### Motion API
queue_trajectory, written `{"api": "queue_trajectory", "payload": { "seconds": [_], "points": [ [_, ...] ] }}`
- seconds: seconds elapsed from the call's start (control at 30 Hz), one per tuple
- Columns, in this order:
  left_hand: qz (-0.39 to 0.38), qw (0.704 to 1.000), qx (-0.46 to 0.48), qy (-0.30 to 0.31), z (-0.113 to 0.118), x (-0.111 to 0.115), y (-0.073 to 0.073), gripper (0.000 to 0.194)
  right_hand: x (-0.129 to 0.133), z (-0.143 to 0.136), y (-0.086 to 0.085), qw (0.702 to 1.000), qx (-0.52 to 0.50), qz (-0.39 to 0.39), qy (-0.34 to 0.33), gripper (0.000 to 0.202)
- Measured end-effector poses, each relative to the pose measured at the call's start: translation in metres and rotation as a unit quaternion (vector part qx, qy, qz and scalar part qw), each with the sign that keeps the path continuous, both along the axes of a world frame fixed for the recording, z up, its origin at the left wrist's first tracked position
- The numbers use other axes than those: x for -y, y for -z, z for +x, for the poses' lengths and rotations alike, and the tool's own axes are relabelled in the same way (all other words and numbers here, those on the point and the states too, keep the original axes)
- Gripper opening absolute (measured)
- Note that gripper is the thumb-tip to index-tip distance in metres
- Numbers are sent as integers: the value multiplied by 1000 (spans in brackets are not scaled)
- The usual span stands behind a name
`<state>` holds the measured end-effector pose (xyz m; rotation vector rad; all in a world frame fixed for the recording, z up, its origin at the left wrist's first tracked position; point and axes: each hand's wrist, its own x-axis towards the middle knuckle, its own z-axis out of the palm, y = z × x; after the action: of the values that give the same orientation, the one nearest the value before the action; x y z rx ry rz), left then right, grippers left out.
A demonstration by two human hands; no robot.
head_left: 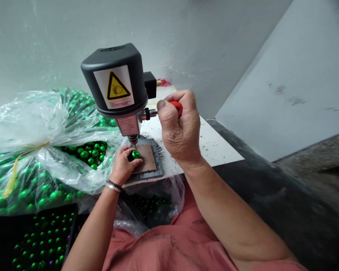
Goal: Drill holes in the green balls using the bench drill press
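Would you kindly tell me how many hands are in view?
2: the left hand holds a green ball over the brown board under the drill bit, and the right hand grasps the red knob beside the black machine head. No others show.

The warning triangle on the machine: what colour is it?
The triangle is yellow with a black border, clearest in the head view.

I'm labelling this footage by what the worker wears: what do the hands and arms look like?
The left hand has a dark beaded bracelet and a silver-coloured bangle at its wrist. The right hand has nothing at the wrist. Neither hand wears a glove. The forearms are bare; a salmon-red sleeve shows on the right arm.
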<state>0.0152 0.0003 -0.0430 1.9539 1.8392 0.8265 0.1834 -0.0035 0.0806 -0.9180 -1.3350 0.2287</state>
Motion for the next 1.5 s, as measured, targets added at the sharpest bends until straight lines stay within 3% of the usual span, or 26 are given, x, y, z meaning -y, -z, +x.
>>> {"api": "queue_trajectory", "payload": {
  "seconds": [0.2, 0.37, 0.6, 0.77, 0.97, 1.1, 1.3, 1.5],
  "points": [
    [11, 1000, 2, -18, 4, 1, 4, 39, -14, 3, -27, 999, 12, -26, -16, 27],
    [36, 999, -13, 30, 7, 7, 13, 43, -24, 4, -45, 994, 30, -100, -3, 32],
    [29, 997, -1, 66, 4, 14, 18, 45, -25, 3, -40, 996, 10, -89, -5, 33],
    [9, 997, 76, -1, 4, 16, 13, 40, -24, 4, -34, 999, 1, -45, -28, 30],
    [-5, 991, 125, 41, -1, 16, 2, 28, -19, 5, -32, 998, 8, -49, -50, 30],
    [2, 993, 114, 44, -2, 15, 1, 26, -17, 6, -32, 997, 9, -34, -61, 35],
    [17, 996, 79, 37, 1, 12, 12, 29, -19, 6, -32, 999, 15, -23, -46, 32],
    [55, 998, 3, -2, 2, 11, 18, 37, -18, 7, -32, 998, 16, -30, -56, 31]
  ]
}}
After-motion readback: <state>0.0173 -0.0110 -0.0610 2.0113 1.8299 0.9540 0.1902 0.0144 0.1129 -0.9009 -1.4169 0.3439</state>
